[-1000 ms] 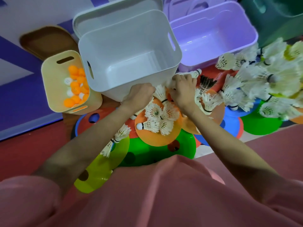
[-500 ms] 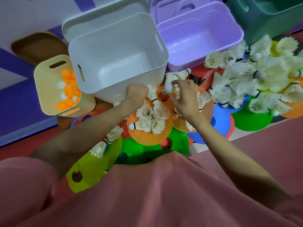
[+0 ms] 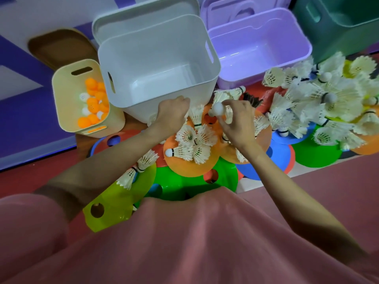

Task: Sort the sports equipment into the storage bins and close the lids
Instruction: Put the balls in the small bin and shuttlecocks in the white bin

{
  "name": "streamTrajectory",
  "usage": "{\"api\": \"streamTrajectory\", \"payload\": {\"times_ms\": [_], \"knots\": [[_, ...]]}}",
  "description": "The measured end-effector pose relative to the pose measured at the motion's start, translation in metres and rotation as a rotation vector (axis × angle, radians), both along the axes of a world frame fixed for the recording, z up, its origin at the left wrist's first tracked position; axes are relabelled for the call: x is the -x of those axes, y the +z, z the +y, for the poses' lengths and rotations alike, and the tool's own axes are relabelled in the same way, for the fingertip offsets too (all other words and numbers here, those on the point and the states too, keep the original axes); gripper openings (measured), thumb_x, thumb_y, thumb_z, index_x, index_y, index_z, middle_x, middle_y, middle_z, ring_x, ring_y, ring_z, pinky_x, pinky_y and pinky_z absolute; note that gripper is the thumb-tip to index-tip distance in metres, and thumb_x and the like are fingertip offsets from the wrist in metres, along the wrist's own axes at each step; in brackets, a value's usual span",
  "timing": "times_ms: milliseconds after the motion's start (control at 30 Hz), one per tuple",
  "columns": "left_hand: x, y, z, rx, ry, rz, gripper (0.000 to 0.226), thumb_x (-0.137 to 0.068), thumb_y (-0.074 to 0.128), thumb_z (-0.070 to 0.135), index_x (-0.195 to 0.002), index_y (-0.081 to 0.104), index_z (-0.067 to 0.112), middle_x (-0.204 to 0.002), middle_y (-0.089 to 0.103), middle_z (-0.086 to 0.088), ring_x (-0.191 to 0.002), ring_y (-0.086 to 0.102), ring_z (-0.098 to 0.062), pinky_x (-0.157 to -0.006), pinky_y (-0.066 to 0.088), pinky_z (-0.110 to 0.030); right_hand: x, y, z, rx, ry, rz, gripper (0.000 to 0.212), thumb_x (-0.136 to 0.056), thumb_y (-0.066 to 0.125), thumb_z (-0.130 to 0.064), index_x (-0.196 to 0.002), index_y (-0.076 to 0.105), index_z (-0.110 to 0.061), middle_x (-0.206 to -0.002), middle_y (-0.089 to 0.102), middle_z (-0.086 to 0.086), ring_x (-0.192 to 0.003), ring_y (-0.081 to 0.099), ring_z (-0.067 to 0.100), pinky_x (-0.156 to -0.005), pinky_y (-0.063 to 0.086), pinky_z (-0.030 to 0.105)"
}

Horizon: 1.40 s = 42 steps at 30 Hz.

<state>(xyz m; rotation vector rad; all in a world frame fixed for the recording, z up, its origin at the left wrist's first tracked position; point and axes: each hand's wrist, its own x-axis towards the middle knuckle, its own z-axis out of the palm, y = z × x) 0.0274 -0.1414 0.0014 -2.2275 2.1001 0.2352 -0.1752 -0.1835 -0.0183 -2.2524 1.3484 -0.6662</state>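
Right hand (image 3: 238, 124) fingers pinched round a feather shuttlecock (image 3: 220, 111), just right of the white bin (image 3: 155, 64). Left hand (image 3: 174, 113) curled beside, contents hidden. Feather-light, crushable; best taken by the cork.

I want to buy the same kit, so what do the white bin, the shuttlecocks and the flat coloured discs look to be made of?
White bin: moulded plastic, matte, with smooth rounded corners and cut-out handles.
Shuttlecocks: white feathers, or a feather-like synthetic, judging by the ribbed vanes, on rounded white heads; which one I cannot tell.
Coloured discs: probably soft plastic, glossy, thin and centre-holed.
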Motion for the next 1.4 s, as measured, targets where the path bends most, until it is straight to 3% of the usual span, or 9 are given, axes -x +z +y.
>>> {"api": "streamTrajectory", "payload": {"times_ms": [67, 167, 267, 567, 800, 933, 1100, 1267, 1400], "knots": [[-0.007, 0.002, 0.014, 0.083, 0.072, 0.155, 0.038, -0.080, 0.066, 0.021, -0.117, 0.057, 0.012, -0.111, 0.062, -0.004, -0.098, 0.060, -0.027, -0.070, 0.046, -0.035, -0.006, 0.001, 0.003, -0.011, 0.018, -0.015, 0.030, -0.086, 0.064, -0.029, -0.111, 0.060, -0.012, -0.107, 0.063, 0.003, -0.102, 0.048, 0.027, -0.081, 0.025, 0.027], [-0.019, 0.009, 0.037, 0.207, 0.224, 0.366, 0.041, -0.077, 0.071, 0.026, -0.115, 0.061, 0.019, -0.113, 0.065, 0.004, -0.103, 0.059, -0.018, -0.081, 0.045, -0.032, -0.021, 0.004, 0.009, -0.004, 0.074, -0.052, 0.036, -0.084, 0.065, -0.022, -0.117, 0.058, -0.010, -0.111, 0.064, 0.004, -0.100, 0.052, 0.027, -0.083, 0.033, 0.030], [-0.040, 0.018, 0.066, 0.310, 0.371, 0.481, 0.034, -0.073, 0.076, 0.023, -0.106, 0.066, 0.017, -0.107, 0.067, 0.002, -0.090, 0.063, -0.019, -0.077, 0.050, -0.033, -0.045, 0.005, 0.019, 0.016, 0.228, -0.039, 0.041, -0.086, 0.063, -0.021, -0.124, 0.054, -0.009, -0.111, 0.062, 0.008, -0.099, 0.055, 0.027, -0.086, 0.038, 0.034], [-0.158, 0.034, 0.136, 0.566, 0.724, 0.475, 0.028, -0.071, 0.076, 0.026, -0.097, 0.069, 0.019, -0.106, 0.067, 0.002, -0.068, 0.065, -0.013, -0.067, 0.049, -0.030, -0.171, 0.021, 0.047, 0.108, 0.564, -0.113, 0.032, -0.088, 0.063, -0.023, -0.116, 0.060, -0.007, -0.110, 0.063, 0.007, -0.100, 0.057, 0.028, -0.083, 0.042, 0.038], [-0.220, 0.007, 0.151, 0.524, 0.970, 0.409, 0.031, -0.071, 0.074, 0.027, -0.101, 0.069, 0.020, -0.097, 0.069, -0.006, -0.087, 0.066, -0.028, -0.074, 0.052, -0.039, -0.274, 0.030, 0.064, 0.138, 0.675, -0.049, 0.032, -0.088, 0.060, -0.023, -0.116, 0.060, -0.008, -0.105, 0.063, 0.010, -0.092, 0.056, 0.033, -0.077, 0.040, 0.039], [-0.222, 0.003, 0.151, 0.496, 0.977, 0.408, 0.033, -0.078, 0.071, 0.022, -0.111, 0.067, 0.017, -0.108, 0.069, -0.007, -0.090, 0.067, -0.023, -0.080, 0.048, -0.035, -0.298, 0.027, 0.065, 0.116, 0.700, -0.013, 0.038, -0.088, 0.060, -0.024, -0.122, 0.058, -0.006, -0.111, 0.061, 0.013, -0.099, 0.055, 0.034, -0.082, 0.042, 0.042], [-0.211, -0.004, 0.155, 0.526, 0.939, 0.406, 0.026, -0.084, 0.062, 0.021, -0.109, 0.067, 0.016, -0.108, 0.067, -0.004, -0.086, 0.067, -0.020, -0.075, 0.047, -0.035, -0.276, 0.027, 0.067, 0.123, 0.687, -0.054, 0.032, -0.090, 0.058, -0.021, -0.117, 0.059, -0.003, -0.110, 0.061, 0.015, -0.099, 0.056, 0.035, -0.084, 0.042, 0.040], [-0.175, -0.004, 0.154, 0.680, 0.688, 0.489, 0.021, -0.082, 0.058, 0.012, -0.101, 0.067, 0.011, -0.101, 0.067, -0.004, -0.075, 0.064, -0.015, -0.066, 0.053, -0.032, -0.216, 0.027, 0.063, 0.124, 0.680, -0.088, 0.026, -0.092, 0.053, -0.015, -0.113, 0.059, -0.002, -0.108, 0.060, 0.014, -0.099, 0.053, 0.031, -0.085, 0.043, 0.038], [-0.139, 0.001, 0.145, 0.682, 0.547, 0.547, 0.023, -0.085, 0.054, 0.016, -0.102, 0.068, 0.009, -0.097, 0.066, -0.006, -0.074, 0.062, -0.016, -0.066, 0.054, -0.036, -0.159, 0.020, 0.060, 0.082, 0.569, -0.036, 0.026, -0.091, 0.056, -0.012, -0.115, 0.059, -0.003, -0.112, 0.059, 0.013, -0.104, 0.052, 0.028, -0.089, 0.042, 0.034]]}}
